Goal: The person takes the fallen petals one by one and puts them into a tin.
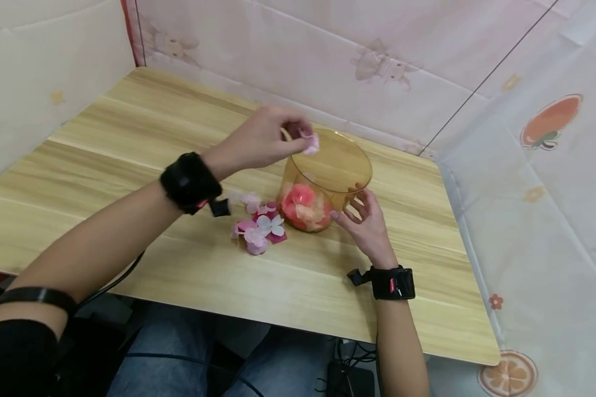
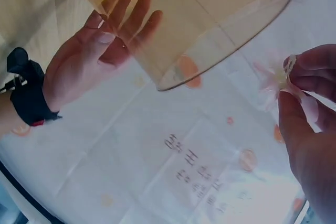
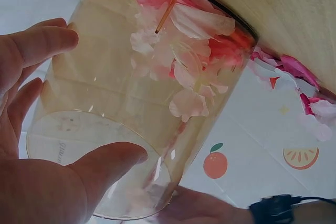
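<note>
My left hand [image 1: 273, 138] pinches a pale pink artificial flower [image 1: 311, 143] between thumb and fingertips, at the rim of a clear amber container [image 1: 328, 171]. In the left wrist view that flower [image 2: 275, 80] is held apart from the container's open end. My right hand [image 1: 367, 226] holds the container from the right, thumb on the near side and fingers round the far side. Red, pink and peach petals [image 1: 305, 209] lie at the bottom inside, also visible through the wall in the right wrist view. Left of the container sits a small heap of flowers [image 1: 258, 226], pink, white and magenta.
Everything stands on a wood-grain table [image 1: 179, 132]. Printed cloth walls [image 1: 328, 60] rise behind it and at both sides. The person's jeans [image 1: 164, 353] and some cables [image 1: 352, 353] show below the front edge. A black strap camera [image 1: 191, 182] sits on the left wrist.
</note>
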{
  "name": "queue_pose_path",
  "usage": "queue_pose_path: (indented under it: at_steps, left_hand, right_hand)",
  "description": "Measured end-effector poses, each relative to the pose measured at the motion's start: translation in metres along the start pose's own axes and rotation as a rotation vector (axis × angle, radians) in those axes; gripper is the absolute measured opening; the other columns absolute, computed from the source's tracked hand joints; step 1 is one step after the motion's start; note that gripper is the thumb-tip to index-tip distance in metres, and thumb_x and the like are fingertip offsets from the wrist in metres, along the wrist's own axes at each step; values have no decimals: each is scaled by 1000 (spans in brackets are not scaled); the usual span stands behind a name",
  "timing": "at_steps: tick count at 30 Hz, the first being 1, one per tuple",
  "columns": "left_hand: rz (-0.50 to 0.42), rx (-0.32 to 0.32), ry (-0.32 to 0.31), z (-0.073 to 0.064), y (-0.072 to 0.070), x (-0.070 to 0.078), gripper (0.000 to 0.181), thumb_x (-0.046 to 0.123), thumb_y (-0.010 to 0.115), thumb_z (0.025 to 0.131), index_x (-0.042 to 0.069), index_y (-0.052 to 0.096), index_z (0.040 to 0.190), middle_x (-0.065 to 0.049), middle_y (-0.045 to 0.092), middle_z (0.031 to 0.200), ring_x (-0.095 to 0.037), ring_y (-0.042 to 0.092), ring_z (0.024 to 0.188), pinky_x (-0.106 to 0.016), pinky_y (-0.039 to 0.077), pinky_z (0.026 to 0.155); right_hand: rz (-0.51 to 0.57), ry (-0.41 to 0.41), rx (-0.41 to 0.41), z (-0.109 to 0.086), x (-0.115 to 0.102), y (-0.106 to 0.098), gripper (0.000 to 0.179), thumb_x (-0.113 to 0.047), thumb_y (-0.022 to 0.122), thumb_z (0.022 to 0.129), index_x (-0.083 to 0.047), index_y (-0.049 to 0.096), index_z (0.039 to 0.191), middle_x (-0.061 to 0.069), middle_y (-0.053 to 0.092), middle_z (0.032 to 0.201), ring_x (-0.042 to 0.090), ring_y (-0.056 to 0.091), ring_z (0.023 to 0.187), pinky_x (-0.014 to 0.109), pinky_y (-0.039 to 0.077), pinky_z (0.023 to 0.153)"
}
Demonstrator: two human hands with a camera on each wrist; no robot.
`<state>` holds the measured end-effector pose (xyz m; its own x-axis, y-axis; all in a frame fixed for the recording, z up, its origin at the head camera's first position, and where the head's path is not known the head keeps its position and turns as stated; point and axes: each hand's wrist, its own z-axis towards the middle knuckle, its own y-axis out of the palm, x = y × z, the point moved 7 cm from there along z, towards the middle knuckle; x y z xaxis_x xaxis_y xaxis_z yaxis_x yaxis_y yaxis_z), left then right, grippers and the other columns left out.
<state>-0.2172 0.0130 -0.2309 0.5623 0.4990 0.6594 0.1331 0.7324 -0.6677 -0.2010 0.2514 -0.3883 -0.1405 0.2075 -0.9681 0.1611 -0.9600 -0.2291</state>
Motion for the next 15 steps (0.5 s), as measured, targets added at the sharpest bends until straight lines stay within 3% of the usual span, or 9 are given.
queue_pose_path:
  at_steps: [4, 7, 11, 15]
  left_hand:
    - [86, -99, 66, 29, 25, 10, 13, 13, 67, 99, 4, 74, 105, -9, 74, 101, -18, 67, 90, -28, 56, 83]
    - [147, -183, 93, 42, 43, 10, 14, 9, 64, 98, 1, 74, 105, -12, 74, 102, -20, 67, 92, -31, 56, 86]
    - [163, -263, 86, 46, 56, 4, 15, 8, 63, 98, 0, 74, 104, -13, 74, 102, -21, 68, 93, -31, 57, 87]
    - [153, -274, 52, 40, 49, 2, 21, 15, 66, 99, 1, 73, 114, -12, 73, 113, -22, 67, 100, -33, 57, 92]
  right_hand:
    - [5, -5, 0, 2, 0, 1, 88, -17, 82, 90, -12, 28, 159, 13, 40, 160, 30, 42, 150, 47, 41, 121]
    - [13, -7, -5, 2, 0, 4, 90, -16, 82, 89, -10, 27, 160, 14, 40, 160, 30, 43, 149, 48, 41, 120]
    - [13, -7, -13, 2, 0, 6, 91, -17, 83, 89, -10, 26, 160, 14, 40, 160, 29, 44, 149, 48, 41, 120]
    - [-2, -16, -12, 3, -3, 4, 90, -20, 83, 89, -14, 28, 159, 12, 40, 160, 29, 43, 149, 47, 42, 120]
